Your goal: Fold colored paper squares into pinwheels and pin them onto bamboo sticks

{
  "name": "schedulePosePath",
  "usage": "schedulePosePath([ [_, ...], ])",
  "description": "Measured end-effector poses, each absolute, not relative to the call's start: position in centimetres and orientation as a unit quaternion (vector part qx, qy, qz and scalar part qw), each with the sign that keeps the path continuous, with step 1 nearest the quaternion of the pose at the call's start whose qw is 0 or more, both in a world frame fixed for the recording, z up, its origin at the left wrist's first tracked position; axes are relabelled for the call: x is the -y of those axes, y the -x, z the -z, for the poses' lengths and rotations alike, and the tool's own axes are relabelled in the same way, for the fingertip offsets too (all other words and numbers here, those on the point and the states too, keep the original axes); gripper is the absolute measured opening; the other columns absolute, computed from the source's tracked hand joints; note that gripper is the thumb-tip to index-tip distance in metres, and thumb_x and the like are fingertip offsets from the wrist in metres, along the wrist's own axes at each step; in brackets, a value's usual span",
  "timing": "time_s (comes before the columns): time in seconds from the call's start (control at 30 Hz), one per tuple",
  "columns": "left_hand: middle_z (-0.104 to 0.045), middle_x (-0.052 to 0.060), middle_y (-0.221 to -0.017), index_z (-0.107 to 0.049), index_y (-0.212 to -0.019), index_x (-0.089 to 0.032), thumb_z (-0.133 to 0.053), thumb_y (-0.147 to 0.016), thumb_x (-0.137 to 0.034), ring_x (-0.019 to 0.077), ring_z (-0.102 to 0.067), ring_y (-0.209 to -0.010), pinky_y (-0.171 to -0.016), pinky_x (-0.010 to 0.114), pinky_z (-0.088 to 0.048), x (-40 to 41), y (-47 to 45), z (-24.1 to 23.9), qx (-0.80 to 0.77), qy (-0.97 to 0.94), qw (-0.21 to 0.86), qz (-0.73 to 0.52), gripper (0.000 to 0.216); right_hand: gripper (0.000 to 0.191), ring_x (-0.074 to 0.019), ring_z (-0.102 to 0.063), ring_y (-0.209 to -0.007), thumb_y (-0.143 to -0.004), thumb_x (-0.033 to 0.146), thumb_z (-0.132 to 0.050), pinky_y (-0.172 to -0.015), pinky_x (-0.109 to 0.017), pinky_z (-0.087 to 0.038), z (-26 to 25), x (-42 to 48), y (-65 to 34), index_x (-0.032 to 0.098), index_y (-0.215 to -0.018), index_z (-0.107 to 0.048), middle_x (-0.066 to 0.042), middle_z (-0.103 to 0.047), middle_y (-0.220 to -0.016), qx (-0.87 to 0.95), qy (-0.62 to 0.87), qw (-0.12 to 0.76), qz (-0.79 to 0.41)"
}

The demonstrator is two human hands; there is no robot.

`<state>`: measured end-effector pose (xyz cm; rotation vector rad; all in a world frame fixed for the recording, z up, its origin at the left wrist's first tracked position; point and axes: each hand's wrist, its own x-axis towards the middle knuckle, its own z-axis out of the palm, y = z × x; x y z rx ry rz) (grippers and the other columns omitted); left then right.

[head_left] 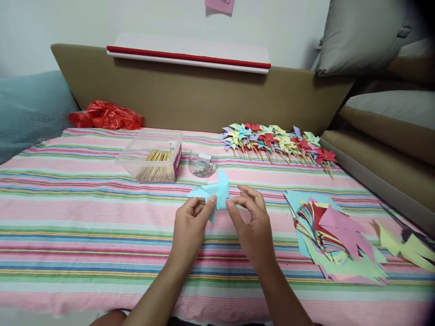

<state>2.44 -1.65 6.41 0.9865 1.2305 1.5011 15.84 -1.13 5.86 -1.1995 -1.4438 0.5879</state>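
Both hands meet over the striped cloth [84,217], pinching a light blue paper pinwheel [219,190]. My left hand [192,224] grips the lower left of the paper between thumb and fingers. On the paper's right side my right hand [251,222] holds it with its fingertips, the other fingers curled. The pinwheel's pointed blades stick up and to the left above my fingers.
A clear plastic box of wooden sticks [152,156] and a small clear cup of metal pins [203,165] stand behind my hands. Finished pinwheels [278,142] lie at the back right. Cut coloured paper [335,235] is stacked at right, yellow scraps [406,246] further right, a red bag [107,115] back left.
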Motion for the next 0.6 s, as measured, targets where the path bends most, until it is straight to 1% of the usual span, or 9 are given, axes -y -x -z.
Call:
schedulePosePath([
  [0.1,-0.053,-0.003,-0.069,-0.062,-0.072,-0.017,-0.075,-0.081,-0.044,0.0116,-0.046,-0.066,-0.059,0.023,-0.039,1.91,-2.71,-6.66,-0.503,-0.426,0.460,-0.595,0.032,0.014,-0.0273,-0.052,-0.126,-0.089,0.035,-0.064,-0.107,-0.051,-0.041,-5.82,0.93,-15.83,0.023,-0.085,-0.071,-0.010,-0.055,-0.127,0.601,0.504,0.566,-0.254],
  [0.23,-0.055,-0.002,-0.069,-0.061,-0.072,-0.017,-0.075,-0.081,-0.045,0.0121,-0.046,-0.066,-0.059,0.023,-0.041,1.95,-2.97,-6.69,-0.500,-0.435,0.462,-0.590,0.033,0.013,-0.0271,-0.054,-0.123,-0.088,0.034,-0.065,-0.105,-0.050,-0.044,-5.86,0.82,-15.71,0.022,-0.085,-0.071,-0.010,-0.056,-0.124,0.595,0.501,0.578,-0.247],
  [0.37,-0.053,-0.003,-0.066,-0.061,-0.070,-0.017,-0.075,-0.081,-0.045,0.0112,-0.045,-0.063,-0.058,0.023,-0.040,1.82,-3.09,-6.61,-0.508,-0.437,0.454,-0.587,0.034,0.012,-0.0275,-0.055,-0.122,-0.087,0.033,-0.066,-0.102,-0.049,-0.046,-5.88,0.91,-15.46,0.022,-0.083,-0.070,-0.010,-0.057,-0.123,0.586,0.510,0.583,-0.239],
  [0.6,-0.054,-0.003,-0.066,-0.062,-0.070,-0.016,-0.077,-0.079,-0.044,0.0109,-0.046,-0.064,-0.058,0.022,-0.040,1.98,-3.13,-6.79,-0.513,-0.443,0.445,-0.586,0.033,0.009,-0.0255,-0.056,-0.121,-0.087,0.029,-0.067,-0.104,-0.045,-0.045,-5.90,1.03,-15.12,0.022,-0.082,-0.069,-0.009,-0.059,-0.118,0.590,0.513,0.587,-0.211],
])
